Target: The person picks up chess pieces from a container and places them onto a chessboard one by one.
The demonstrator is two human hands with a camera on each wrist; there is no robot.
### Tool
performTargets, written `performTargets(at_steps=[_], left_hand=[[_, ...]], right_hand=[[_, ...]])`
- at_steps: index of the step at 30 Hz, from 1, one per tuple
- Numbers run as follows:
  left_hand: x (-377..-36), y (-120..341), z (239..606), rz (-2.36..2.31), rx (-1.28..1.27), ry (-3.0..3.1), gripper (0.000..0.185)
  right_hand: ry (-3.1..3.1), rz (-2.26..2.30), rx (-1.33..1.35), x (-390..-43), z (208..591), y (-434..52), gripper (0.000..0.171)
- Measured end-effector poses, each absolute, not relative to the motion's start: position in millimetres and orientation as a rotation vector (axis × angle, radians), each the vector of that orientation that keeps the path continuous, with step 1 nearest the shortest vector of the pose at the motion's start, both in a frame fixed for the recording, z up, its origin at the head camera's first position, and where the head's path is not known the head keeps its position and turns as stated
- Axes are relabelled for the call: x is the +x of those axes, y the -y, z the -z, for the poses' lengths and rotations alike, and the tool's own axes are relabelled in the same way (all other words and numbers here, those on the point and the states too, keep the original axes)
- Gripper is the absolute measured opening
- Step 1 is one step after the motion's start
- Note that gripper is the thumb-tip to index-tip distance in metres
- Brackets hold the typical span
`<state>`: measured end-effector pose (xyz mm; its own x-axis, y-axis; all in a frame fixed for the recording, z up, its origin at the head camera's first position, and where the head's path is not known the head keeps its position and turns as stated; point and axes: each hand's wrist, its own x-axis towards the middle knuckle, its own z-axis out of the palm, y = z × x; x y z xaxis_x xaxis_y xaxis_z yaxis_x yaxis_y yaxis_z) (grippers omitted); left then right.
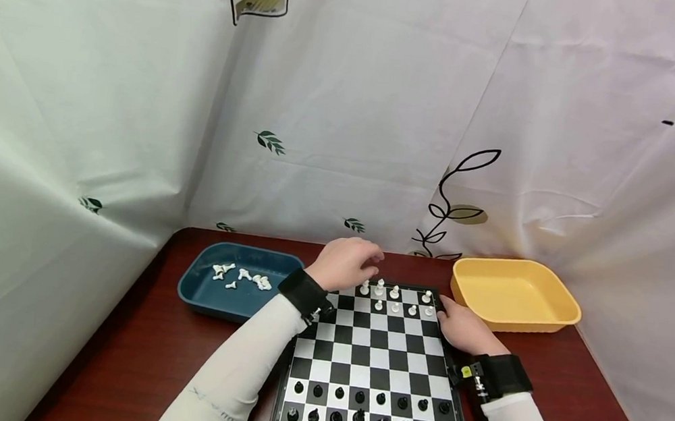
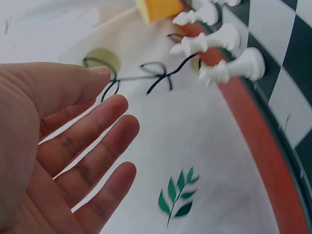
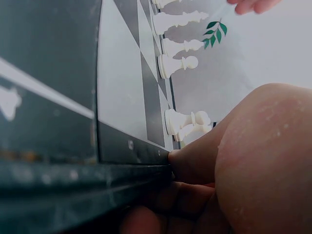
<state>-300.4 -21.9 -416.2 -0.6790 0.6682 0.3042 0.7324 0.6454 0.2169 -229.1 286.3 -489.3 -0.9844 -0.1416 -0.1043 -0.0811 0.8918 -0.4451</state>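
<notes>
chessboard (image 1: pixel 379 358): on the desk (image 1: pixel 109 358), in front of and between the blue tray (image 1: pixel 199 276) and yellow tray (image 1: pixel 515 292)
left hand (image 1: pixel 347 264): fingers apart, gripping nothing, just beside the white pieces (image 1: pixel 379 288) at the far end
right hand (image 1: pixel 469 328): holds the board's right edge, thumb at the rim, other fingers curled lower
black pieces (image 1: pixel 358 418): two rows, near end
knock risk: a low sweep of the left fingers could topple the white row
shift risk: a tug from the right could jar pieces off their squares

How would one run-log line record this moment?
left hand: empty, near white pieces; right hand: holds chessboard at right side; blue tray: more white pieces
</notes>
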Motion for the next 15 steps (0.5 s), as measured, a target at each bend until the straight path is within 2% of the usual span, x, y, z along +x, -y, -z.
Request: performTargets(at_steps=[15], left_hand=[[-300,111,416,0.691,-0.813,2.634,0.023]], right_hand=[[-2.929,0.674,-0.158,-228,490,-285,0.054]])
